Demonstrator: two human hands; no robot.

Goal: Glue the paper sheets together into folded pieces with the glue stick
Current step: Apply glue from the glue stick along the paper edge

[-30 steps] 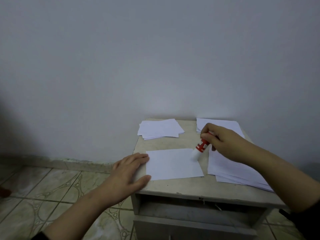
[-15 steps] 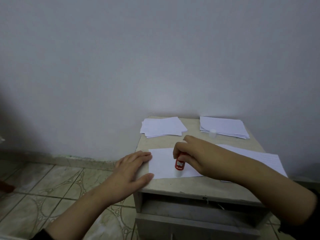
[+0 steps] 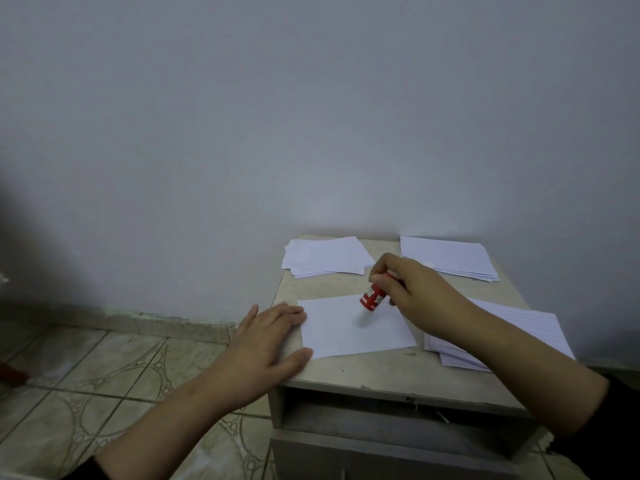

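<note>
Your left hand [image 3: 273, 341] lies flat with its fingers spread, pressing down the left edge of the white sheet [image 3: 353, 327] on the small table [image 3: 398, 372]. Your right hand [image 3: 412, 289] has its fingers curled around the red glue stick [image 3: 373, 296], which tilts with its tip pointing down at the middle of the sheet. I cannot tell if the tip touches the paper. The sheet between your hands looks flat and not folded, so this piece is only at the gluing step, and you need to fold it after. Under your right arm sits a pile of lined paper [image 3: 512, 327], likely waiting its turn. Past your hands, by the wall, are two more stacks: a left stack [image 3: 325, 256] and a right stack [image 3: 450, 258]. I cannot tell which of them are done pieces.
</note>
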